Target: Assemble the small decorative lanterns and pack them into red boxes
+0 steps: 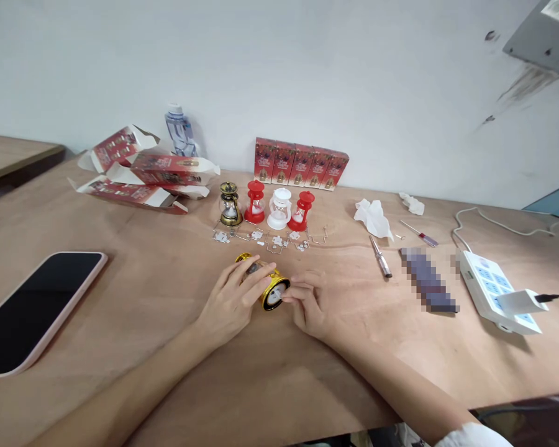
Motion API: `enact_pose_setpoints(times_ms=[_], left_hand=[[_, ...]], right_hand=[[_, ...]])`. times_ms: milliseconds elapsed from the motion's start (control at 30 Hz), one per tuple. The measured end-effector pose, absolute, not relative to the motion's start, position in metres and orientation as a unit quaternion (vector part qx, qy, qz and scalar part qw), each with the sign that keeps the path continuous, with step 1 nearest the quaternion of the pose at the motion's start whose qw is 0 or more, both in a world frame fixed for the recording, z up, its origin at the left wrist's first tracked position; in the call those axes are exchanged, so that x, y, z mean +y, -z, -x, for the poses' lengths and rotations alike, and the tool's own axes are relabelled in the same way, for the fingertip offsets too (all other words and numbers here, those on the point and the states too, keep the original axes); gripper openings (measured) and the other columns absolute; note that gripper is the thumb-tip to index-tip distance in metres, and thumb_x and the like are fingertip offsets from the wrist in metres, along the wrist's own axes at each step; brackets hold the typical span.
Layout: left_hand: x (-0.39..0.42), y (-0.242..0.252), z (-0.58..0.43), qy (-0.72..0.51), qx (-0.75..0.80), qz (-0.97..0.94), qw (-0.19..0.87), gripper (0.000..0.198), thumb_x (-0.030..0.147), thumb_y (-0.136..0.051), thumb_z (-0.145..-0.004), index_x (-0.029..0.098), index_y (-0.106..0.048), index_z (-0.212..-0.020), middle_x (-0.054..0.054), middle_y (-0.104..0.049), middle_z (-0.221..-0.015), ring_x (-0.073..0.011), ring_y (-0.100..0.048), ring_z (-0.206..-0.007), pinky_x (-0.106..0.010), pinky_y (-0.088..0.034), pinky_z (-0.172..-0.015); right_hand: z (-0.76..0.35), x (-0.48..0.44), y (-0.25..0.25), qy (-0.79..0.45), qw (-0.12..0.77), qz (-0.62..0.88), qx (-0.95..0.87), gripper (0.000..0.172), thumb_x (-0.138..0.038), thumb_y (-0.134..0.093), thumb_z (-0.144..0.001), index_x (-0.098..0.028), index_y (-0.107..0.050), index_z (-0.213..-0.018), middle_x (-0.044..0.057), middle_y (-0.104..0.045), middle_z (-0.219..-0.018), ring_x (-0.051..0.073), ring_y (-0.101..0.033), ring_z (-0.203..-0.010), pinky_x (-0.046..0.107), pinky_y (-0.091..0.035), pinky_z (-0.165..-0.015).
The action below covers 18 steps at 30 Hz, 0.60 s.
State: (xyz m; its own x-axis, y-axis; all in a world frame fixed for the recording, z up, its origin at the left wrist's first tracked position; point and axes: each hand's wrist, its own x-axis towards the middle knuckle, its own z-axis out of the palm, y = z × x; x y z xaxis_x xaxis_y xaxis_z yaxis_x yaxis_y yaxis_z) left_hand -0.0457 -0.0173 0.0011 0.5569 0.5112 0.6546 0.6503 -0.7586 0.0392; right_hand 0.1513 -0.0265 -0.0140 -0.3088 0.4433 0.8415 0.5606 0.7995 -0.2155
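Note:
A small gold lantern (276, 280) lies on its side on the wooden table, its round base turned toward me and to the right. My left hand (235, 298) is wrapped over the lantern's body and holds it down. At the base, the fingertips of my right hand (309, 301) are pinched together at a small white part (276, 294) in the opening; whether they grip it is too small to tell. Beyond my hands stand a bronze lantern (230, 205), a red lantern (254, 203), a white lantern (279, 210) and another red lantern (302, 212), all upright.
Small white pieces (277, 241) and bent wires lie before the lanterns. Red boxes (298, 162) line the wall; opened cartons (144, 171) and a bottle (181, 131) are left. Rightward are tissue (372, 217), screwdrivers (381, 257) and a power strip (496, 288). A phone (41, 307) lies left.

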Motion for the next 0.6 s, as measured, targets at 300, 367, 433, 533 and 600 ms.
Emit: enact_pose_setpoints(times_ms=[300,367,433,533,600], left_hand=[[-0.0169,-0.0006,0.0468,0.336,-0.337,0.873,0.108,0.052,-0.001,-0.036,-0.083,0.021,-0.049,-0.128,-0.004,-0.064,-0.124,-0.0235,-0.049,-0.124,-0.038,-0.042,-0.093],[-0.0170,0.0004,0.0475,0.336,-0.337,0.874,0.097,0.053,0.000,-0.036,-0.083,0.022,-0.047,-0.130,-0.004,-0.063,-0.125,-0.0229,-0.047,-0.126,-0.039,-0.042,-0.095],[-0.0174,0.0014,0.0480,0.334,-0.335,0.876,0.091,0.053,0.000,-0.037,-0.084,0.022,-0.047,-0.130,-0.005,-0.063,-0.126,-0.0227,-0.045,-0.128,-0.039,-0.041,-0.096],[-0.0183,0.0025,0.0481,0.332,-0.335,0.878,0.088,0.052,-0.001,-0.037,-0.083,0.022,-0.049,-0.128,-0.005,-0.063,-0.126,-0.0229,-0.045,-0.128,-0.040,-0.042,-0.096],[-0.0187,0.0030,0.0478,0.332,-0.335,0.878,0.086,0.051,-0.001,-0.037,-0.082,0.021,-0.050,-0.126,-0.005,-0.063,-0.126,-0.0232,-0.046,-0.127,-0.040,-0.042,-0.095]], right_hand=[[-0.1519,-0.0250,0.0166,0.073,0.498,0.329,-0.799,0.013,-0.018,-0.049,-0.091,-0.024,-0.058,-0.096,0.007,-0.061,-0.092,0.019,-0.058,-0.089,0.036,-0.049,-0.077],[-0.1519,-0.0251,0.0184,0.058,0.490,0.341,-0.800,0.013,-0.019,-0.048,-0.091,-0.025,-0.058,-0.097,0.007,-0.061,-0.092,0.020,-0.058,-0.090,0.037,-0.048,-0.077],[-0.1519,-0.0255,0.0200,0.045,0.487,0.354,-0.797,0.013,-0.019,-0.048,-0.091,-0.024,-0.057,-0.098,0.007,-0.062,-0.093,0.020,-0.058,-0.091,0.037,-0.048,-0.078],[-0.1511,-0.0260,0.0208,0.047,0.494,0.356,-0.792,0.013,-0.018,-0.048,-0.091,-0.024,-0.055,-0.100,0.006,-0.062,-0.093,0.020,-0.058,-0.091,0.038,-0.048,-0.079],[-0.1501,-0.0261,0.0196,0.059,0.498,0.351,-0.791,0.013,-0.019,-0.048,-0.091,-0.024,-0.054,-0.101,0.006,-0.062,-0.093,0.021,-0.059,-0.090,0.039,-0.047,-0.079]])
